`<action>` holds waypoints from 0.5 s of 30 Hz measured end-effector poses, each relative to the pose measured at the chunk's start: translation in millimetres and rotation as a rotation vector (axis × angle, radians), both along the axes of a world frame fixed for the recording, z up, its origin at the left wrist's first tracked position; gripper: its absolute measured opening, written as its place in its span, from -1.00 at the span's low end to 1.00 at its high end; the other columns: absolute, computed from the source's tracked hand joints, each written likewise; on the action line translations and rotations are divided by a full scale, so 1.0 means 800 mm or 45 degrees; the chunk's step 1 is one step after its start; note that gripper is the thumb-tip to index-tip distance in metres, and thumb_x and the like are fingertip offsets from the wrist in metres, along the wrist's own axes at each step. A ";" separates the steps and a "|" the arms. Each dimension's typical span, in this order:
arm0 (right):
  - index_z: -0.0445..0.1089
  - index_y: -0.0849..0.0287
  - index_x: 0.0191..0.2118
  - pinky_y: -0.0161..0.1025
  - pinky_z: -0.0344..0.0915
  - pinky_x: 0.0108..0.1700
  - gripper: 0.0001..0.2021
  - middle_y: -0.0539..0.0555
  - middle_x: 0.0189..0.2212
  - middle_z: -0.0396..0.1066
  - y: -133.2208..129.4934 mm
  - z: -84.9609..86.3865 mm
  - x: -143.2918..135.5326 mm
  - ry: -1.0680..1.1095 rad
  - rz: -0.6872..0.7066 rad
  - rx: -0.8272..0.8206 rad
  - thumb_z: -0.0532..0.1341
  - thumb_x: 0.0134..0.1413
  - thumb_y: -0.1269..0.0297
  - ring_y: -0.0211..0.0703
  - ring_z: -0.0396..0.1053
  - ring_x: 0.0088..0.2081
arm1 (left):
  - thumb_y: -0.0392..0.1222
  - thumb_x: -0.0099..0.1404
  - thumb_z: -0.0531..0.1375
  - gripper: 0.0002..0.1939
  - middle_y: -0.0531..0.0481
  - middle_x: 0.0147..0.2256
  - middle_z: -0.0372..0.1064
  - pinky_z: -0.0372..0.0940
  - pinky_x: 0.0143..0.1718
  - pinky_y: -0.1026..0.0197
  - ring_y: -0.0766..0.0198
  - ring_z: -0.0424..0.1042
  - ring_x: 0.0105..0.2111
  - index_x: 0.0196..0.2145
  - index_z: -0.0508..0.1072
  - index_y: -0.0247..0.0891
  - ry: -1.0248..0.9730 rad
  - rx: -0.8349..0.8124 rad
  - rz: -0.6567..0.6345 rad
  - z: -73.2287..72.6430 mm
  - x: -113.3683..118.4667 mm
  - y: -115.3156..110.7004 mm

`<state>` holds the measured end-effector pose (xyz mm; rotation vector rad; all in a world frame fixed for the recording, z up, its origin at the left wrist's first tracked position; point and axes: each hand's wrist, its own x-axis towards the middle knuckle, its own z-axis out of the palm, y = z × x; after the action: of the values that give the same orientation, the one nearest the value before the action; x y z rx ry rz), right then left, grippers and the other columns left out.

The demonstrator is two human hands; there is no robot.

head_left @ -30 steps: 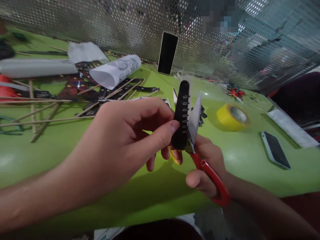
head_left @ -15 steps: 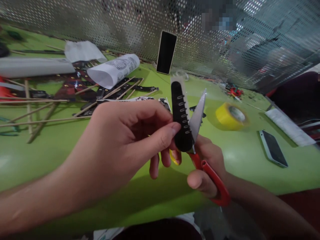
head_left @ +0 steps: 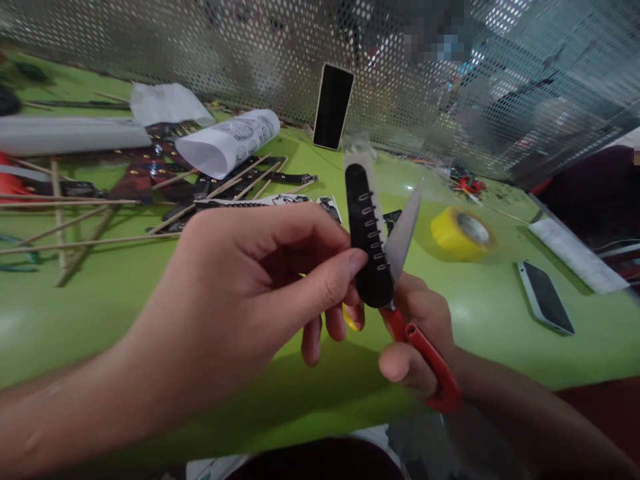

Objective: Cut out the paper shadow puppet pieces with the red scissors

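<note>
Between thumb and fingers, my left hand (head_left: 270, 280) pinches a black strip (head_left: 367, 237) with rounded ends, small pale loops drawn on it and a clear or whitish margin. The strip stands nearly upright, leaning a little left at its top. My right hand (head_left: 420, 333) holds red-handled scissors (head_left: 440, 373), its thumb through one handle loop. One scissor blade shows just right of the strip, pointing up; the other blade is hidden behind the strip. A small yellow thing (head_left: 351, 319) shows beneath my left fingers.
Thin wooden sticks (head_left: 90, 237), a rolled printed paper (head_left: 230, 143) and black pieces lie at the left. Yellow tape (head_left: 460, 233) and a phone (head_left: 545, 297) lie on the right of the green table (head_left: 480, 347). A black-faced device (head_left: 333, 107) stands against the perforated metal screen (head_left: 225, 60).
The strip and both hands have shifted slightly right and down. The visible blade has swung a little farther right, away from the top of the strip.
</note>
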<state>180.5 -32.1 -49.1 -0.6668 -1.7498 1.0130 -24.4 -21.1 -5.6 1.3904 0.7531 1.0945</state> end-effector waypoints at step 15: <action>0.56 0.06 -0.03 -0.06 0.50 -0.04 -0.53 -0.03 -0.35 0.40 -0.002 0.002 0.011 -0.171 -0.030 0.067 0.27 0.45 -0.29 -0.09 0.51 -0.26 | -0.32 0.37 0.44 -0.78 0.18 -0.54 0.58 0.45 -0.67 0.49 0.42 0.50 -0.69 -0.42 0.56 -0.19 0.036 -0.069 -0.036 0.005 -0.002 -0.001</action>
<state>189.5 -33.6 -47.8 -0.7349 -1.8738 0.9209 -25.7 -21.8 -1.2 1.3687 0.7758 1.0272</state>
